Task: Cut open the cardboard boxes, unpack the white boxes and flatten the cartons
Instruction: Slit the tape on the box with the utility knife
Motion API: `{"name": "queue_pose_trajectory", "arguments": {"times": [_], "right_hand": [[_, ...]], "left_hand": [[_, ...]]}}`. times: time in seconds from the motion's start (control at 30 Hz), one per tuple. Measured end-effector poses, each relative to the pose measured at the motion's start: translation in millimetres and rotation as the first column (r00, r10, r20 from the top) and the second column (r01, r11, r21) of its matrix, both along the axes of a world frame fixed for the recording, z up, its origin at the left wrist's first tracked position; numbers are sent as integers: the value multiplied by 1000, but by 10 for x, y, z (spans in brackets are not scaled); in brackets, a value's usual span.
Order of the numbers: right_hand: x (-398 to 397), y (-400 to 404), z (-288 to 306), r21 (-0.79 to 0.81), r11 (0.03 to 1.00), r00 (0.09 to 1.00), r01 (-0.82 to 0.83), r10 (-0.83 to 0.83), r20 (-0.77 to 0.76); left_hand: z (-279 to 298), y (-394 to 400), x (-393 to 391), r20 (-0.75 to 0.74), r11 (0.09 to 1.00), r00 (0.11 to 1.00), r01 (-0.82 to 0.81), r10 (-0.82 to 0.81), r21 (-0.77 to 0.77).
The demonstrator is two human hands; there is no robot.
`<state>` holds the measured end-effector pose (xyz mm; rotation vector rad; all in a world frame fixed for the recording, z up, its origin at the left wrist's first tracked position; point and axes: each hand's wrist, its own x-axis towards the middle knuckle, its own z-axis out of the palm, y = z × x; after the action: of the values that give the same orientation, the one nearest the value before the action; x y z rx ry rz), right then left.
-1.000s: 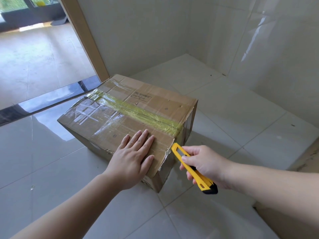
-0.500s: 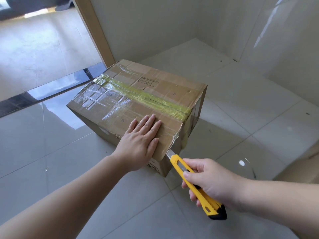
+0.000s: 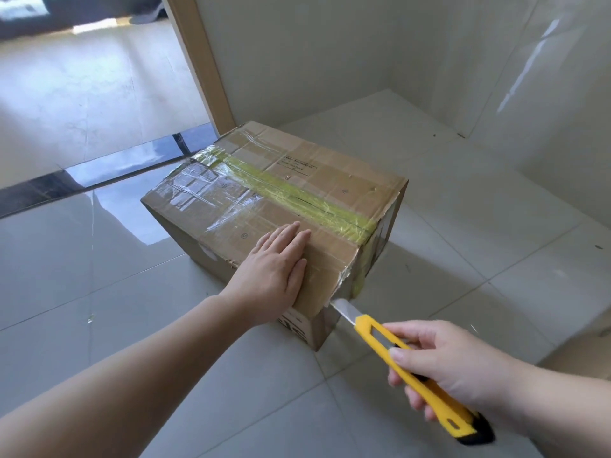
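Note:
A brown cardboard box [image 3: 334,190] stands on the tiled floor, its top seam sealed with yellow-green tape [image 3: 297,196] and covered with clear tape. My left hand [image 3: 274,276] lies flat on the near part of the lid, fingers straight and together. My right hand [image 3: 453,365] grips a yellow utility knife [image 3: 413,375] with the blade out. The blade tip touches the box's near right corner, just under the lid edge. No white boxes are visible.
A wooden door frame [image 3: 201,64] rises behind the box, with a dark threshold strip [image 3: 99,170] to the left. Tiled walls [image 3: 496,77] close off the corner at the back and right. Another brown cardboard piece [image 3: 582,355] shows at the right edge.
My right hand has slid the knife blade out and brought its tip to the box's near right corner. The left hand stays flat on the lid. The view has shifted slightly.

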<state>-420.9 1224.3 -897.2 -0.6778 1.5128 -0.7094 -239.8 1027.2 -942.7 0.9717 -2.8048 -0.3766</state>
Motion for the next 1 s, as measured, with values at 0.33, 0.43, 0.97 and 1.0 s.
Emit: {"name": "queue_pose_trajectory", "arguments": {"times": [0.33, 0.43, 0.97, 1.0], "right_hand": [[-587, -427, 14, -281, 924, 934, 259, -314, -170], [-589, -540, 41, -301, 927, 946, 224, -281, -160], [-404, -1006, 167, -340, 940, 980, 31, -96, -177], [-375, -1033, 149, -336, 942, 980, 13, -78, -183]], "left_hand": [[273, 257, -517, 248, 962, 967, 119, -56, -245], [301, 330, -616, 325, 953, 945, 141, -48, -269], [290, 988, -397, 503, 844, 743, 534, -441, -49], [227, 1012, -365, 488, 829, 748, 553, -450, -83]]}}
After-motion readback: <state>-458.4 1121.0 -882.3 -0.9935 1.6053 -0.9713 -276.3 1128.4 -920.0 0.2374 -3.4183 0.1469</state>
